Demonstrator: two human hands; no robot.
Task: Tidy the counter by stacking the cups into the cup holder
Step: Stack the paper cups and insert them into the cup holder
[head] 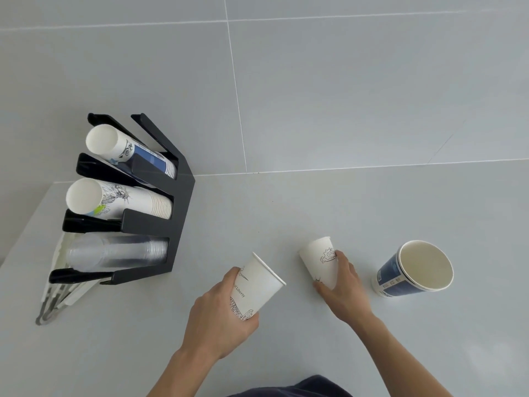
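A black cup holder (183,193) stands at the left of the grey counter (315,207). Its three slots hold a stack of blue-and-white paper cups (134,153), a stack of white printed cups (120,200) and a stack of clear plastic cups (120,253). My left hand (220,316) grips a white printed paper cup (257,285), tilted with its mouth to the upper right. My right hand (343,287) is closed around a second white cup (319,260) that is upside down on the counter. A blue cup stack (412,270) stands upright at the right.
The tiled grey wall (343,81) rises behind the counter. The counter's left edge (28,224) runs just beside the holder. White items and a metal utensil (57,299) lie under the holder's near end.
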